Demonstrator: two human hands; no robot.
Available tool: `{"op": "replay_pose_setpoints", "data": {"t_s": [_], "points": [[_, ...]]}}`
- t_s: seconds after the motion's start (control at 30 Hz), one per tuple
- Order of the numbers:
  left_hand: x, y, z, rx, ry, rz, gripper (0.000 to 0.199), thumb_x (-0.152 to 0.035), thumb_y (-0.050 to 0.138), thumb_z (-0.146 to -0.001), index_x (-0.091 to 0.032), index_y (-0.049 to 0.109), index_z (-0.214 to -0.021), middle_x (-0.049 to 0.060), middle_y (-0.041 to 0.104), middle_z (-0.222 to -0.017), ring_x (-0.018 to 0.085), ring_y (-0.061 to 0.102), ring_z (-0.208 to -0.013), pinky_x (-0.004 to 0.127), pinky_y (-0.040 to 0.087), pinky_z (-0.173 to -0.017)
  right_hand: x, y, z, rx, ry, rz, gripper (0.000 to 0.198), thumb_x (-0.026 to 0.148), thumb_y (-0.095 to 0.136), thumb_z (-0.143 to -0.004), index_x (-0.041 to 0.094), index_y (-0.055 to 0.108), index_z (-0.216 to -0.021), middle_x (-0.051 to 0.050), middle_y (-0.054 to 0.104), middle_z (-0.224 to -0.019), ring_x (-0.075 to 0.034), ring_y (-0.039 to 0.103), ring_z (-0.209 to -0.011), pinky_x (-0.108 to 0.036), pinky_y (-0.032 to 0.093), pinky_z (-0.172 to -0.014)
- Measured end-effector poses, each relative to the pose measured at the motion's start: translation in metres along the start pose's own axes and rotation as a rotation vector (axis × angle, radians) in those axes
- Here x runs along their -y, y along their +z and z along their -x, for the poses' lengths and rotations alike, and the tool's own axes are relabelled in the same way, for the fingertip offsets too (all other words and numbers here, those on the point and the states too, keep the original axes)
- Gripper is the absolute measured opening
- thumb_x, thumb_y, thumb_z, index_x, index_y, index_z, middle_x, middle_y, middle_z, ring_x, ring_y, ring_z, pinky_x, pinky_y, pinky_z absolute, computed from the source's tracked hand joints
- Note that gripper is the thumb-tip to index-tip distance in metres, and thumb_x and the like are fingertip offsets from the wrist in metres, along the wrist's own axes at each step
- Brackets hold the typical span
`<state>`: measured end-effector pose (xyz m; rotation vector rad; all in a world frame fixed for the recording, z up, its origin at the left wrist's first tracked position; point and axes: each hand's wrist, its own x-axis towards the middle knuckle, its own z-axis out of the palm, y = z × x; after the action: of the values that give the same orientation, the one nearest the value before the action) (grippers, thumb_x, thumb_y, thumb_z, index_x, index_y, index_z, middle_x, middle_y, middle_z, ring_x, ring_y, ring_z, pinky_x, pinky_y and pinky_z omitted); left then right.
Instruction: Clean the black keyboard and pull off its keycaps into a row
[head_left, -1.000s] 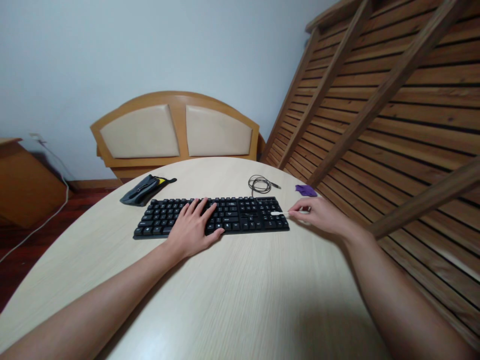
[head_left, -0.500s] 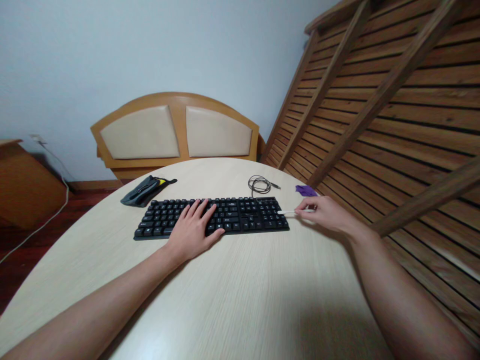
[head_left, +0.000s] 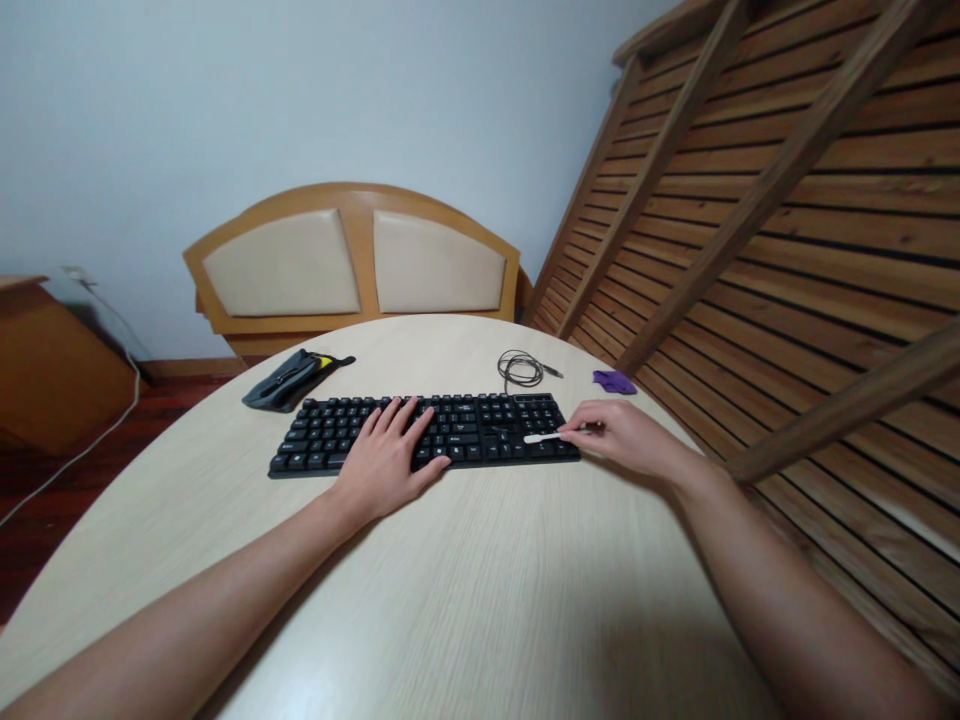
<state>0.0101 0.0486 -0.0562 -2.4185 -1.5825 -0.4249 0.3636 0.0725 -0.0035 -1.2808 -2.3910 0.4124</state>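
Note:
A black keyboard (head_left: pixel 465 440) lies on the pale wooden table in front of me. My left hand (head_left: pixel 386 455) rests flat on its middle keys with the fingers spread, covering some of them. Pinched between the fingertips of my right hand (head_left: pixel 611 432) is a thin white cotton swab (head_left: pixel 541 437). Its thicker tip points left, over the number pad at the keyboard's right end. Whether the tip touches the keys I cannot tell. The other end of the swab is hidden in my fingers.
The keyboard's coiled cable (head_left: pixel 521 368) lies behind it. A dark grey pouch (head_left: pixel 289 382) with a yellow bit sits at the back left, and a purple cloth (head_left: pixel 613 382) at the right. Wooden slats (head_left: pixel 750 250) lean close by the table's right edge.
My right hand has moved left with the swab, whose tip went from the keyboard's right edge to further in over the number pad. My left hand has stayed in place.

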Motion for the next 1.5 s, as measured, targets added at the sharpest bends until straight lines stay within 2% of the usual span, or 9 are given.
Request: {"op": "replay_pose_setpoints", "data": {"t_s": [0.43, 0.87, 0.97, 1.1, 1.2, 1.33, 1.5], "points": [[0.001, 0.000, 0.000, 0.002, 0.002, 0.011, 0.075, -0.068, 0.039, -0.092, -0.018, 0.042, -0.148, 0.014, 0.039, -0.156, 0.036, 0.031, -0.144, 0.055, 0.029, -0.116, -0.022, -0.022, 0.012, 0.084, 0.184, 0.024, 0.023, 0.039, 0.063, -0.083, 0.020, 0.076, -0.081, -0.004, 0.075, -0.080, -0.019, 0.065, -0.073, -0.029, 0.046, -0.069], [0.001, 0.001, -0.001, 0.007, 0.001, -0.007, 0.076, -0.069, 0.038, -0.091, -0.018, 0.042, -0.148, 0.014, 0.039, -0.155, 0.036, 0.033, -0.144, 0.055, 0.030, -0.115, -0.015, -0.029, 0.016, 0.123, 0.245, 0.081, 0.018, 0.035, 0.064, -0.077, 0.020, 0.074, -0.076, -0.001, 0.068, -0.067, -0.016, 0.057, -0.063, -0.027, 0.037, -0.057], [0.001, 0.001, -0.001, 0.008, 0.001, -0.011, 0.076, -0.069, 0.037, -0.092, -0.018, 0.042, -0.148, 0.014, 0.039, -0.156, 0.036, 0.033, -0.144, 0.055, 0.030, -0.115, -0.012, -0.030, 0.016, 0.089, 0.249, 0.112, 0.018, 0.035, 0.063, -0.077, 0.020, 0.074, -0.076, 0.000, 0.067, -0.066, -0.016, 0.055, -0.062, -0.027, 0.036, -0.056], [0.002, 0.002, -0.001, 0.010, -0.003, 0.003, 0.076, -0.068, 0.038, -0.092, -0.018, 0.043, -0.148, 0.014, 0.039, -0.156, 0.036, 0.032, -0.144, 0.055, 0.029, -0.116, -0.010, -0.025, 0.010, -0.071, 0.224, 0.185, 0.022, 0.032, 0.058, -0.083, 0.020, 0.075, -0.087, -0.003, 0.072, -0.079, -0.018, 0.060, -0.070, -0.028, 0.041, -0.063], [0.001, 0.001, -0.001, 0.010, -0.002, 0.010, 0.076, -0.068, 0.039, -0.092, -0.018, 0.043, -0.148, 0.014, 0.039, -0.156, 0.036, 0.031, -0.144, 0.055, 0.029, -0.116, -0.011, -0.015, 0.004, -0.130, 0.166, 0.209, 0.028, 0.029, 0.053, -0.089, 0.018, 0.076, -0.100, -0.008, 0.075, -0.095, -0.022, 0.065, -0.082, -0.032, 0.046, -0.073], [0.001, 0.000, -0.001, 0.008, -0.002, 0.018, 0.075, -0.067, 0.040, -0.092, -0.018, 0.043, -0.148, 0.014, 0.039, -0.156, 0.037, 0.031, -0.144, 0.055, 0.028, -0.116, -0.008, -0.006, 0.001, -0.150, 0.107, 0.228, 0.031, 0.026, 0.050, -0.093, 0.018, 0.075, -0.110, -0.011, 0.074, -0.108, -0.026, 0.067, -0.097, -0.037, 0.048, -0.087], [0.001, 0.000, -0.001, -0.004, -0.008, 0.033, 0.074, -0.068, 0.040, -0.091, -0.019, 0.043, -0.148, 0.012, 0.039, -0.156, 0.037, 0.031, -0.144, 0.055, 0.028, -0.116, 0.002, -0.002, 0.001, -0.085, 0.141, 0.213, 0.032, 0.030, 0.052, -0.094, 0.021, 0.075, -0.114, -0.010, 0.075, -0.111, -0.028, 0.069, -0.098, -0.037, 0.050, -0.085]]}}
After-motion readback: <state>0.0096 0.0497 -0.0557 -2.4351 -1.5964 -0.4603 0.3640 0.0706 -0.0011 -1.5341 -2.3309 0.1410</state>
